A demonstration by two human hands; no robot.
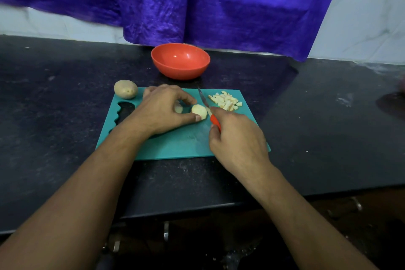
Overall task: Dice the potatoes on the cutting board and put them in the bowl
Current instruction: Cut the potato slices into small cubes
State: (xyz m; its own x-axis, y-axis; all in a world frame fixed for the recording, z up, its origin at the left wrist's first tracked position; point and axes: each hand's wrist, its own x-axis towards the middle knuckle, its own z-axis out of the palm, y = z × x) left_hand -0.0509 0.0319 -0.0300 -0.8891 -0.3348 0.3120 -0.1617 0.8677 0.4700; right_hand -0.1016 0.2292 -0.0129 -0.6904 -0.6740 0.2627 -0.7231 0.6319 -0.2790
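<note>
Presently, the cut potato (199, 112) lies near the middle of the teal board (175, 147), pinched between the thumb and curled fingers (186, 98) of the left hand (163, 108). A second pale piece (178, 108) shows half hidden under that palm. The right hand (236, 140) is wrapped round the orange handle of the knife (206, 104). Its blade stands just beside the right face of the cut potato, tip pointing toward the bowl; whether the edge touches cannot be told. By appearance the potato is firm and light, with a wet cut face likely to slip and a rounded back likely to rock. It is best set flat side down and held at the end away from the blade, fingertips tucked. A heap of dice (225, 101) lies at the board's far right, just beyond the blade. One whole potato (126, 89) rests at the far left corner, where the board meets the dark desk (65, 94). The red bowl (179, 71) stands on the desk behind the board; no dice show inside it. The way from dice to bowl crosses only the board's far edge. The left thumb sits close to the cutting line, a hazard. A purple cloth (197, 6) hangs behind.
</note>
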